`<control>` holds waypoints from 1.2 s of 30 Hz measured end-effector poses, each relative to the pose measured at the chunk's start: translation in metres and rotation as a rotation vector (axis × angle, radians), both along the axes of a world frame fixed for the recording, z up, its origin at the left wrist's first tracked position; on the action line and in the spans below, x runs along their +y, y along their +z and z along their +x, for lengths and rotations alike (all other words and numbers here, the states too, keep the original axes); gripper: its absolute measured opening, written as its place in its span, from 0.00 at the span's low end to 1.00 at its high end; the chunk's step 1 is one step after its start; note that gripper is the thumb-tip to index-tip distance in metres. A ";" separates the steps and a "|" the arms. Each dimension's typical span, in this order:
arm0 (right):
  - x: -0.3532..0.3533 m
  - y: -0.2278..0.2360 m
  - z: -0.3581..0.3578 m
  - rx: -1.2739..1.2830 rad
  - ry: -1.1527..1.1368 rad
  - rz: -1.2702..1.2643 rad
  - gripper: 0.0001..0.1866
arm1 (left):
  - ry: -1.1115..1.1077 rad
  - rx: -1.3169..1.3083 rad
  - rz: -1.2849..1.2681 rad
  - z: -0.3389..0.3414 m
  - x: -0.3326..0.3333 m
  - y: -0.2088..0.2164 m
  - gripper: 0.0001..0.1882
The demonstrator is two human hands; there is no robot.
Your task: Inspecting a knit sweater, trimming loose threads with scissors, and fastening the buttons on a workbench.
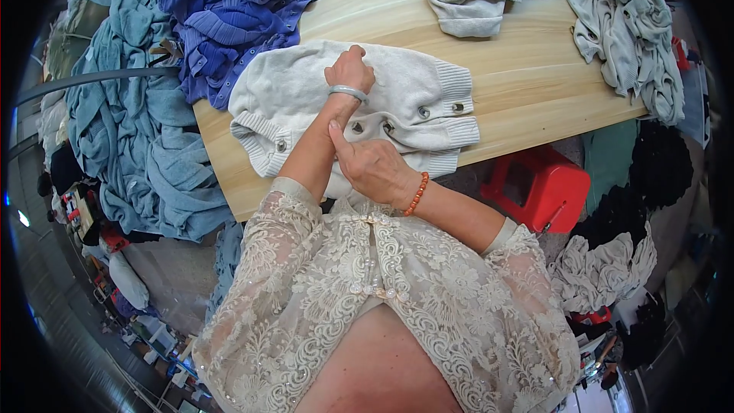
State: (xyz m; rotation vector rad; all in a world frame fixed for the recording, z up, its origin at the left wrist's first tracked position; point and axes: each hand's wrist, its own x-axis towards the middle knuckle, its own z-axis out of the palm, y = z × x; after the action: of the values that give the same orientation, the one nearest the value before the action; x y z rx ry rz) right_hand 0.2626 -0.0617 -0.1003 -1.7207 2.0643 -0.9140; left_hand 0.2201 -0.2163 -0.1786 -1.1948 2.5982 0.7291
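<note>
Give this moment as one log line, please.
left hand: over whitish knitted buttoned garment; right hand: over its near side; garment: on pale wooden table

Pale wood-grain worktop [524, 69] over grey floor [180, 269]
The worktop spreads around 1 o'clock; a red stool [562, 187] stands near its edge at 3 o'clock, floor shows at 8 o'clock, and a small white light [24, 219] glows at 9 o'clock.

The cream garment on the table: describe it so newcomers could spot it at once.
Find the light wooden table, then its near left part. There lies the cream garment, with ribbed edges and buttons. Unlike the crumpled blue pile and grey knits, it lies fairly flat, the left hand over it.
</note>
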 end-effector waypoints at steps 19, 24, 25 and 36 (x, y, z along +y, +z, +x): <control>0.002 0.006 -0.007 0.169 -0.140 0.079 0.32 | 0.053 -0.041 0.058 -0.006 -0.001 0.010 0.17; -0.007 0.007 -0.024 0.135 -0.160 0.206 0.33 | -0.065 -0.006 -0.071 0.001 0.009 0.002 0.12; -0.008 0.009 -0.027 0.081 -0.095 0.257 0.35 | -0.075 -0.049 -0.060 0.000 0.010 0.002 0.12; -0.007 0.009 -0.020 0.043 -0.092 0.199 0.34 | -0.081 -0.178 -0.082 -0.004 0.005 0.010 0.16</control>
State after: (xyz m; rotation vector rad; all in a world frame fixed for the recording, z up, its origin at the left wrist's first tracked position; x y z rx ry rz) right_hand 0.2423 -0.0686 -0.0909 -1.5671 2.1952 -0.6752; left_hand 0.2158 -0.2115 -0.1689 -1.1137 2.5335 0.4811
